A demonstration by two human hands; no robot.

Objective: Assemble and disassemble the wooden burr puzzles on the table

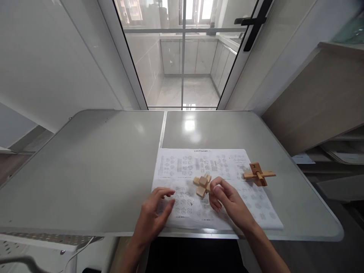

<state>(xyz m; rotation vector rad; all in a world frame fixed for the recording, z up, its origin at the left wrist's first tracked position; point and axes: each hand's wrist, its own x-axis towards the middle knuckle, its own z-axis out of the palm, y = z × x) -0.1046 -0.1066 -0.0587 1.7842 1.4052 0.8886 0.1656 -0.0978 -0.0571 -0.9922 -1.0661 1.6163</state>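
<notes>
A light wooden burr puzzle (203,182) of crossed, interlocking pieces is pinched at its right arm by my right hand (227,199), over a printed sheet. My left hand (157,210) rests at the sheet's lower left, thumb and fingers apart, holding nothing. The white instruction sheet (170,182) carries rows of small line drawings. On its right edge stands a second, darker wooden puzzle (258,174) with crossed pieces, one flat piece marked with a 2.
The grey table (85,170) has a pale seam (163,129) running across it. Behind it is a glass door (184,57) with a black handle (251,22). A wooden shelf unit (321,98) stands on the right.
</notes>
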